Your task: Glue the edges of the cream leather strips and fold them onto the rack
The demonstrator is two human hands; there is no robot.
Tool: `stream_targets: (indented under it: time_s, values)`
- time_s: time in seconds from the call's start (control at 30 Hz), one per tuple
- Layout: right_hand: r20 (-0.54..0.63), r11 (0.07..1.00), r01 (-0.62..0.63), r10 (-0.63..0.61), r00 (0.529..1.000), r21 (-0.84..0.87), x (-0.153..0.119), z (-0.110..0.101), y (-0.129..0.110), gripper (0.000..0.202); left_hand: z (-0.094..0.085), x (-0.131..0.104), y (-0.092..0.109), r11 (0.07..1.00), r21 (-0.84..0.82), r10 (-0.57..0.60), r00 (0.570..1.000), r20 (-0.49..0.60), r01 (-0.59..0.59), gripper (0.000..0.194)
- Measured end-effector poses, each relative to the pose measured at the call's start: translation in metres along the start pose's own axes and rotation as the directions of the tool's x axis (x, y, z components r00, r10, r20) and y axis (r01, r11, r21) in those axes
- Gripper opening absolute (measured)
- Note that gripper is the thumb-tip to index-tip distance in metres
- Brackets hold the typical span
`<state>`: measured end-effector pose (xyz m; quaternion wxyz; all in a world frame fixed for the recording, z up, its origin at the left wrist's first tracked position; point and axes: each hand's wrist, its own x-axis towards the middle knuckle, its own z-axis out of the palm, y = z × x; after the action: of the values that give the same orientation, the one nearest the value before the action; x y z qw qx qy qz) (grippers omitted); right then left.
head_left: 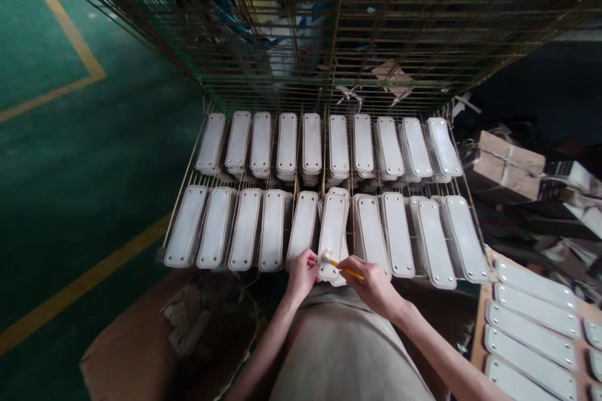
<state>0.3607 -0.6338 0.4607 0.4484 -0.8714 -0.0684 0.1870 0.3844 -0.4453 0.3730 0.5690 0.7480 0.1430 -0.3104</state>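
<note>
My right hand [369, 282] grips a small brush by its yellow handle [350, 272]. Its pale bristles touch the lower part of a long white plate [333, 219] with rounded ends and small holes at its corners. At that plate's lower left corner, my left hand [303, 272] is closed, thumb and fingers pinching the edge. The plate tops a slightly uneven stack on a wire rack [324, 182]. Just left of it lies another white plate [303, 219], whose lower end is partly behind my left hand.
Similar stacked plates [251, 225] fill two rows on the rack, with tall wire mesh [399, 25] behind. At right, a board [480, 338] carries more plates. Tied cardboard bundles [508, 166] stand beyond it. A cardboard box [126, 344] sits low at left on the green floor [108, 175].
</note>
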Motion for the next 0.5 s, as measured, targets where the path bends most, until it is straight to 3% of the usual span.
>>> stream_targets:
  time_s: [0.13, 0.27, 0.37, 0.43, 0.5]
  values:
    - [0.074, 0.936, -0.127, 0.109, 0.991, 0.329, 0.004, -0.010, 0.011, 0.029, -0.001, 0.000, 0.000, 1.000, 0.007, 0.005, 1.000, 0.013, -0.006, 0.012]
    - [-0.169, 0.979, -0.062, 0.095, 0.981, 0.194, 0.024, -0.024, 0.029, 0.027, -0.001, 0.001, 0.000, 1.000, 0.011, 0.000, 1.000, 0.012, 0.000, 0.010]
    - [-0.301, 0.998, -0.024, 0.043, 0.953, 0.066, 0.022, -0.026, 0.024, 0.023, 0.000, 0.002, -0.001, 1.000, 0.022, 0.001, 1.000, -0.008, -0.001, 0.013]
    - [-0.217, 0.995, -0.021, 0.041, 0.975, 0.095, 0.011, -0.023, 0.014, 0.021, 0.000, 0.003, -0.003, 1.000, 0.026, 0.003, 1.000, -0.010, -0.003, 0.015]
    - [-0.052, 0.982, -0.050, 0.060, 0.997, 0.180, 0.000, -0.017, 0.007, 0.020, 0.000, 0.003, -0.004, 1.000, 0.029, 0.008, 1.000, -0.004, -0.008, 0.016]
